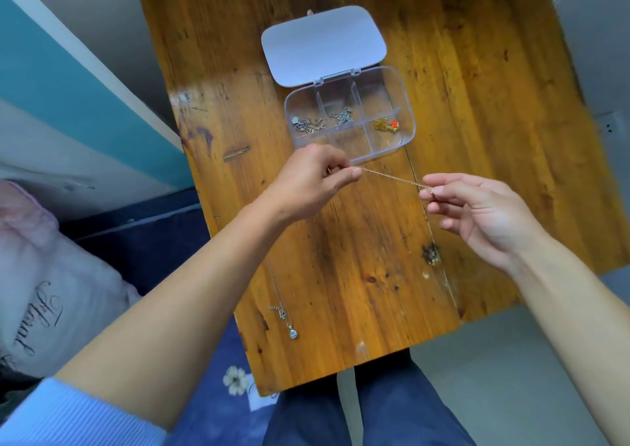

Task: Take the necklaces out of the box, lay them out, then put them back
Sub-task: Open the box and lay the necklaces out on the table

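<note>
While the clear box point(351, 114) lies open on the table point(460, 138), both hands pinch a thin gold chain point(392, 177) taut just before it: left hand point(306, 186), right hand point(477, 213); a silver pendant necklace point(286, 319) lies well nearer the person.

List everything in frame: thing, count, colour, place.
Table: 1, brown wood, centre.
Box: 1, clear, compartments, far end of table.
Lid: 1, white, open behind box.
Silver necklaces: at least 2, in box, left and middle.
Gold necklace: 1, red pendant, right compartment.
Laid-out necklace: 1, silver, table's near left.
Thin chain: 1, gold, stretched between hands.
Cushion: 1, pink, left.
Left hand: pinching chain.
Right hand: pinching chain.
</note>
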`<state>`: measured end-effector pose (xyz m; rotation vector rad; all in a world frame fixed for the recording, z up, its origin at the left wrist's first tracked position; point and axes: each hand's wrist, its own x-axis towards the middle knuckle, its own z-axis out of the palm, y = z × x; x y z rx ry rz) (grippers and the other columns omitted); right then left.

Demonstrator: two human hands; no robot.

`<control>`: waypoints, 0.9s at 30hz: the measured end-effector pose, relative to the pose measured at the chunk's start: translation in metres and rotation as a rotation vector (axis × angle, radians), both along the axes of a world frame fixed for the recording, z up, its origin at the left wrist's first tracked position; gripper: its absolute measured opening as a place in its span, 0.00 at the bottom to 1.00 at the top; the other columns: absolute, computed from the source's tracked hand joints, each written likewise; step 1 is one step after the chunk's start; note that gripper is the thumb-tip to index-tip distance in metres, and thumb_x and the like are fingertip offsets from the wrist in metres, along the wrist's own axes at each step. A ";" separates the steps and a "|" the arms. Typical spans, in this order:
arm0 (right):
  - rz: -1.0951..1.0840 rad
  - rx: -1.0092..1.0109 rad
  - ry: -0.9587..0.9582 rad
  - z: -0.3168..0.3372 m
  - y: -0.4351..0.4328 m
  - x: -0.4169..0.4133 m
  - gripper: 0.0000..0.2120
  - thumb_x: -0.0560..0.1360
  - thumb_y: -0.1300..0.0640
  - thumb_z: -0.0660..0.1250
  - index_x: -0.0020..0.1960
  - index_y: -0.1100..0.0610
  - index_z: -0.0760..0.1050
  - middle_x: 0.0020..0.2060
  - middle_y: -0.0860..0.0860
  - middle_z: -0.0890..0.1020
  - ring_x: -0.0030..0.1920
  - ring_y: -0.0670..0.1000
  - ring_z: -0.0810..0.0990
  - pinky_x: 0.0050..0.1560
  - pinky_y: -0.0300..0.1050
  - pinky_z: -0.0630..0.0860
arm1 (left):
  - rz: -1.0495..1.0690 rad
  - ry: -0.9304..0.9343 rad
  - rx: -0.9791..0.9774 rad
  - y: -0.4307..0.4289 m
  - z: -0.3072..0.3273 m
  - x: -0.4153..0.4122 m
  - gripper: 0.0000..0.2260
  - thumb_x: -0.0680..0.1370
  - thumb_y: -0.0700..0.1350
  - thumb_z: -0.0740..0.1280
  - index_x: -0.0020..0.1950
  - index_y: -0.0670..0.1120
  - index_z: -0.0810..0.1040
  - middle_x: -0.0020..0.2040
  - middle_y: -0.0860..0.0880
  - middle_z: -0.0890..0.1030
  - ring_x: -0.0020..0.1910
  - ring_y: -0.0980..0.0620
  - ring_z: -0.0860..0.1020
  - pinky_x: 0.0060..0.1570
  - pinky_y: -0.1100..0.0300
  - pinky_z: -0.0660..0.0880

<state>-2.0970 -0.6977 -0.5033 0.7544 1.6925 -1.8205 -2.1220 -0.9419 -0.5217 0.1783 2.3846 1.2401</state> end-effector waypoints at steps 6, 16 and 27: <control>0.109 0.123 -0.008 0.001 0.012 0.036 0.05 0.72 0.66 0.70 0.46 0.60 0.83 0.41 0.58 0.87 0.35 0.48 0.83 0.28 0.34 0.74 | 0.068 -0.275 0.249 -0.028 0.015 0.017 0.10 0.80 0.49 0.63 0.43 0.47 0.81 0.57 0.45 0.81 0.54 0.54 0.78 0.52 0.59 0.73; 0.117 0.218 -0.076 -0.007 0.023 0.084 0.03 0.71 0.64 0.73 0.43 0.59 0.84 0.39 0.57 0.87 0.36 0.50 0.85 0.28 0.35 0.76 | 0.142 -0.450 0.301 -0.029 -0.001 -0.004 0.06 0.77 0.43 0.68 0.44 0.41 0.81 0.35 0.46 0.82 0.37 0.50 0.83 0.36 0.61 0.77; 0.289 0.424 -0.020 -0.027 -0.046 0.133 0.05 0.70 0.60 0.75 0.38 0.52 0.82 0.33 0.47 0.84 0.35 0.44 0.81 0.33 0.32 0.72 | 0.030 -0.227 -0.138 -0.010 -0.005 -0.030 0.05 0.75 0.38 0.71 0.49 0.40 0.84 0.41 0.44 0.84 0.37 0.54 0.82 0.36 0.66 0.80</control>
